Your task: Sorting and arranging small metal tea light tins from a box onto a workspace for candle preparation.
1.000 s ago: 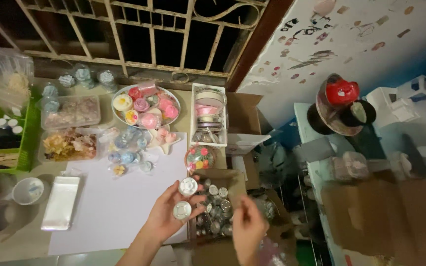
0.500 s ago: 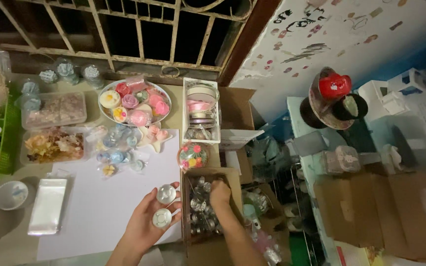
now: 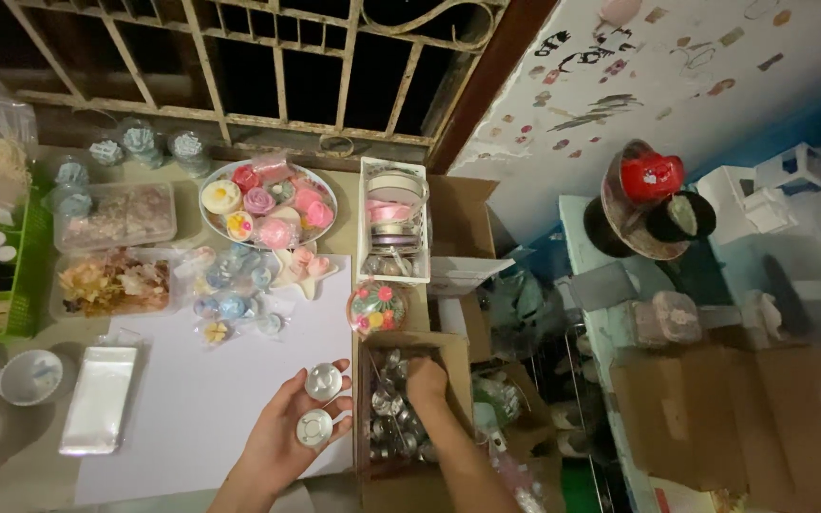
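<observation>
There is one view only, from a camera worn on the head. It looks steeply down from well above the desk (image 3: 192, 399), facing the barred window (image 3: 239, 66) at twelve o'clock. The hands (image 3: 287, 437) enter from six o'clock, close under the lens. A wall and cardboard boxes (image 3: 715, 418) fill three o'clock.

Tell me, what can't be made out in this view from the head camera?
- Right hand: its fingers are down in the cardboard box, so whether they grip anything is hidden.
- Small metal cups in that box: too small and dim to count.
- Left hand: holds two round metal cups on its palm; its arm is cut off by the bottom edge.
- Green basket: cut off by the left edge.
</observation>
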